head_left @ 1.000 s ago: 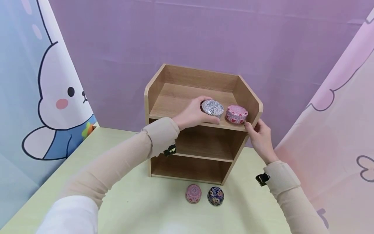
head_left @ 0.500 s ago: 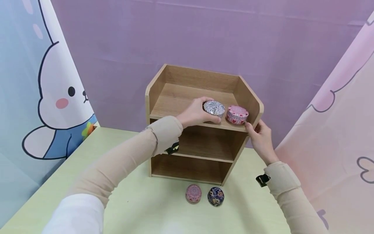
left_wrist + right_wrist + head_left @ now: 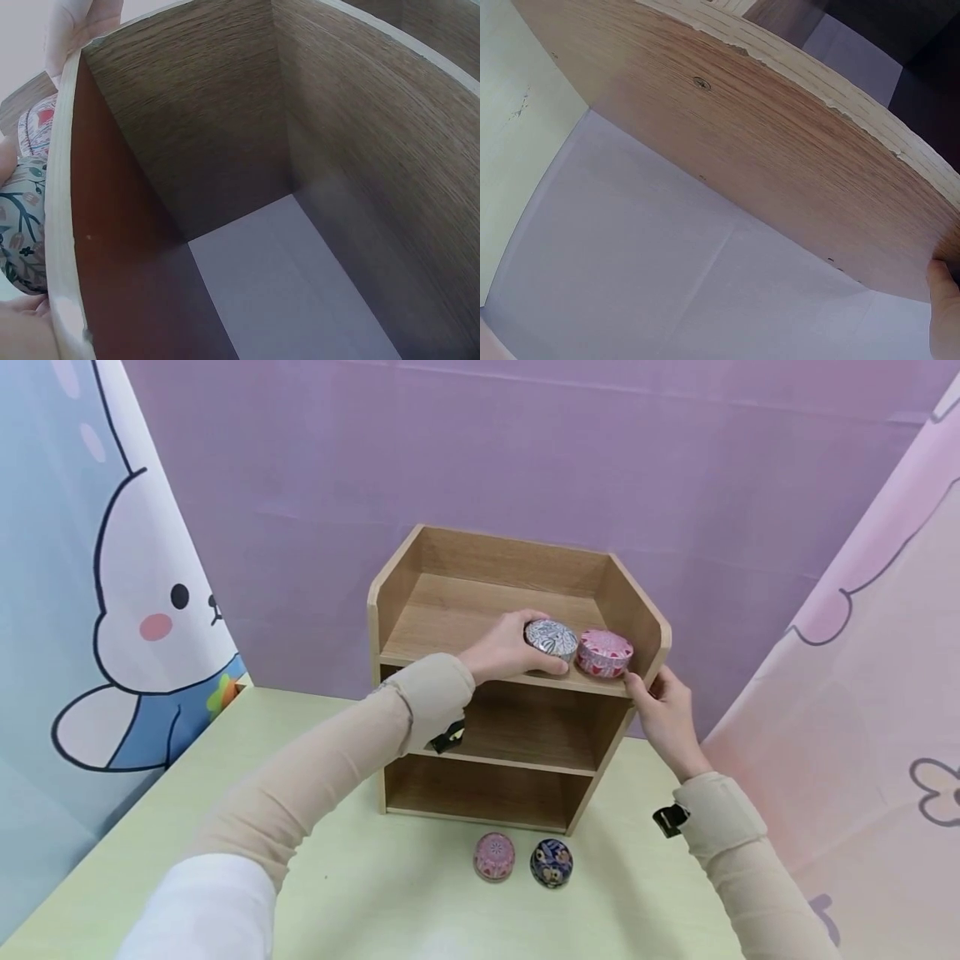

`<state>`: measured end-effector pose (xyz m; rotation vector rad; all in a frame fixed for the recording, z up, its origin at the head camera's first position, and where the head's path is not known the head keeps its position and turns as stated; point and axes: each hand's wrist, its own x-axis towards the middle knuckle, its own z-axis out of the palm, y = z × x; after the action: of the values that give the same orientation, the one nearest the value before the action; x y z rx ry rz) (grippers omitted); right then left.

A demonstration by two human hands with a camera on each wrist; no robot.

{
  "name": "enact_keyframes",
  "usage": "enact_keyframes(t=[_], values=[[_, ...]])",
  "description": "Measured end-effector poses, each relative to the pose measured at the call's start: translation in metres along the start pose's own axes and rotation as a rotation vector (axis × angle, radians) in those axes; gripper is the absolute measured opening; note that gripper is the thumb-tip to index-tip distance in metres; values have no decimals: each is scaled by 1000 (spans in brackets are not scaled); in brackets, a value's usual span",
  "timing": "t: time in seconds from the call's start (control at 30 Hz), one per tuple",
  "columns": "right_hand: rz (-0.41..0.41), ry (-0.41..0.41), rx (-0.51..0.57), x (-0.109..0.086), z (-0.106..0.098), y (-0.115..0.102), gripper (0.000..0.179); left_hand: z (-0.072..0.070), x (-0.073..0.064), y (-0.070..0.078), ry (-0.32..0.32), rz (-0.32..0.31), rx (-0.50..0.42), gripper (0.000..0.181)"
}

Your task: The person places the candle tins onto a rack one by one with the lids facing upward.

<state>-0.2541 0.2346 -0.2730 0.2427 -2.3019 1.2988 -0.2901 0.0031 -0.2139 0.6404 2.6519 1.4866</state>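
A small wooden shelf unit stands at the centre of the head view. On its top board, my left hand grips a round silver-grey tin with a leafy pattern, thumb at the front and fingers behind. Close to its right sits a pink round tin with red hearts. My right hand holds the front edge of the unit's right side panel. The left wrist view shows the patterned tin beside the board edge. In the right wrist view, part of my right hand touches the panel.
On the pale green table, in front of the unit, lie a pink tin and a dark blue patterned tin. Two lower compartments open below the top board. A purple curtain hangs behind, with printed curtains at both sides.
My left hand has slid the silver-grey tin a little to the right, nearer the pink tin with hearts. My right hand keeps its place on the side panel.
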Motion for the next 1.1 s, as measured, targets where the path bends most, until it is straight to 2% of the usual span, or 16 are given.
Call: enact_keyframes(t=[0.57, 1.1], values=[[-19, -2, 20, 1, 4, 2, 36, -1, -2, 0, 13, -34, 61, 79], [-16, 2, 0, 0, 5, 1, 35, -3, -2, 1, -17, -33, 119, 87]])
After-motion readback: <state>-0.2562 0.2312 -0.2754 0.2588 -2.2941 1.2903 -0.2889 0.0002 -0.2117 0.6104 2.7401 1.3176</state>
